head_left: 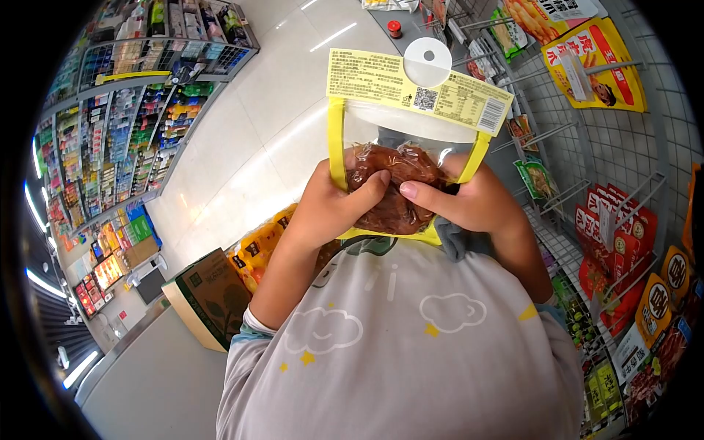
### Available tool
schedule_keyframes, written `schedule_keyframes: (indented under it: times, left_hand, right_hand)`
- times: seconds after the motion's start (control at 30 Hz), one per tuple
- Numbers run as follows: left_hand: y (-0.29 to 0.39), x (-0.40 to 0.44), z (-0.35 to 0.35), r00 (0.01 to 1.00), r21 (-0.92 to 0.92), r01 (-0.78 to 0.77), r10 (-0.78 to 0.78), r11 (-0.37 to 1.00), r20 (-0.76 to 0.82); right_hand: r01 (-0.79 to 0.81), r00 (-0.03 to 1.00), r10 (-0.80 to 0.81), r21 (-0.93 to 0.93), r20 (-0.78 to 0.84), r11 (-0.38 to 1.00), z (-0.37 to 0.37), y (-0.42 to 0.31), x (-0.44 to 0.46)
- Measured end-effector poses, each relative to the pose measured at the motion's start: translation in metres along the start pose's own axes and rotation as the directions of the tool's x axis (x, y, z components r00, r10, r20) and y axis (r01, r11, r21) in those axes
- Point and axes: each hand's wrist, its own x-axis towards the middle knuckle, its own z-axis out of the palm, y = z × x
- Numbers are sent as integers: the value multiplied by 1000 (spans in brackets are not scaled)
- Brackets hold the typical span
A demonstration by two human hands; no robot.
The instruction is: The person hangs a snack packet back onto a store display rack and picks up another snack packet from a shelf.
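Observation:
Both of my hands grip a clear, yellow-edged packet of brown vacuum-packed meat (396,187) in front of my chest. Its pale yellow top band (374,77) carries small print, a square code and a barcode, with a round white hang tab (429,62). My left hand (334,202) is closed on the left edge, thumb pressed on the front. On the opposite edge my right hand (466,194) is closed too, and its thumb nearly meets the left one. The fingers behind the packet are mostly hidden. Something dark grey and cloth-like (455,238) shows under the packet.
Wire racks with hanging snack packets stand close on the right, including a yellow packet (598,66) and red packets (616,227). A cardboard box (209,297) and orange packets (260,249) are at lower left. Stocked shelves (132,95) line the far left across a tiled floor (235,139).

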Motion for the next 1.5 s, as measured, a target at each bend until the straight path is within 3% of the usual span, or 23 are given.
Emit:
schedule_keyframes:
  times: [0.4,0.97,1.2,1.27,1.5]
  left_hand:
    - [4,-2,1,998,-135,-36,42,990,42]
    - [15,-4,-6,993,-26,-46,49,999,111]
    - [10,0,-7,992,-27,-44,47,999,116]
    - [10,0,-6,993,-24,-43,46,999,113]
    - [7,2,-8,987,-30,-55,59,998,150]
  right_hand:
    - [-1,1000,-3,185,22,983,-2,-3,-1]
    - [-74,992,26,414,122,907,-1,-2,-4]
    - [-55,992,6,400,123,915,-4,-3,-5]
    - [-152,982,87,434,167,888,-6,-4,-6]
    - [-104,989,47,424,143,900,-7,-4,-7]
